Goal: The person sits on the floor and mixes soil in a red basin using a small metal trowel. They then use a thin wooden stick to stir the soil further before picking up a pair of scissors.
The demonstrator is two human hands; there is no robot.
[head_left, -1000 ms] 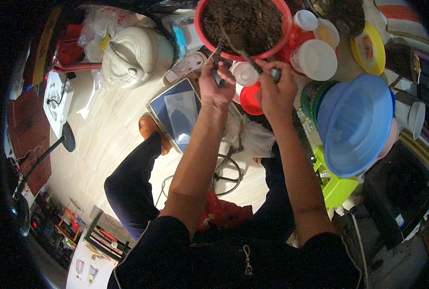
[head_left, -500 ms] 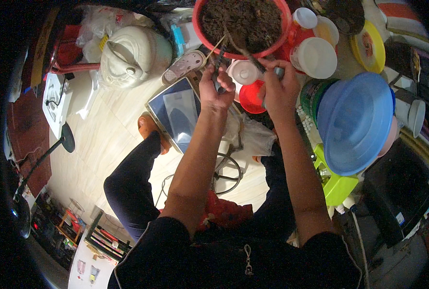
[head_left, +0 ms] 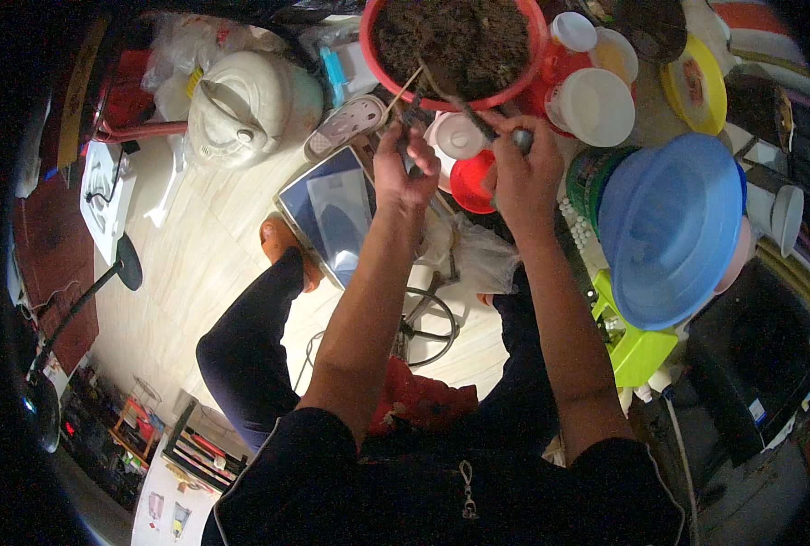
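A red pot full of dark soil stands in front of me at the far middle. My right hand is closed round the grey handle of a tool whose long dark shaft points left into the pot, over its near rim. To its left, my left hand is closed on a dark tool that points up toward the pot's near edge; its exact kind is unclear. A thin pale stick slants beside it. The two tools' far ends come close together over the soil.
White tubs and a red bowl sit near the pot. Blue basins are stacked at right, above a lime-green stool. At left are a pale watering can, a clog and a flat framed panel.
Both hands stay almost in place with their tools, the right one shifting very slightly left. The whole view has moved slightly; nothing has been let go.
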